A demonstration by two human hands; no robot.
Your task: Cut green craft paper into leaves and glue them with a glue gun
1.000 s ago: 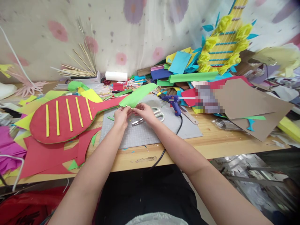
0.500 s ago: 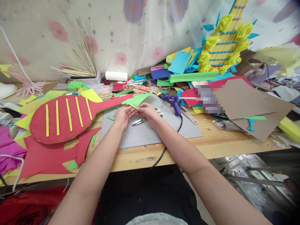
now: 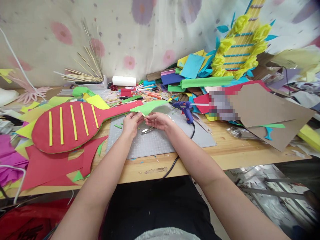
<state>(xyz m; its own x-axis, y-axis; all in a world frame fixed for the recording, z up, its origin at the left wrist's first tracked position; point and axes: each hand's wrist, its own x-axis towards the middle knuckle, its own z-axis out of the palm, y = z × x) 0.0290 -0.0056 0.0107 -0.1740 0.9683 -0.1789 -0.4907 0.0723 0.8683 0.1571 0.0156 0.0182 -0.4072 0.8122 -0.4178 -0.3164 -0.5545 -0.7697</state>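
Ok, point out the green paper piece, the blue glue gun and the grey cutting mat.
green paper piece (image 3: 150, 107), head view, sheet's middle.
blue glue gun (image 3: 184, 106), head view, its body.
grey cutting mat (image 3: 155, 143), head view, bare front part.

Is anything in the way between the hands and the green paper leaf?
Nothing visible is in the way. The left hand and the right hand both pinch the thin stick at the near tip of the green paper leaf. The scissors lie lower, on the grey mat under the hands, not in between.
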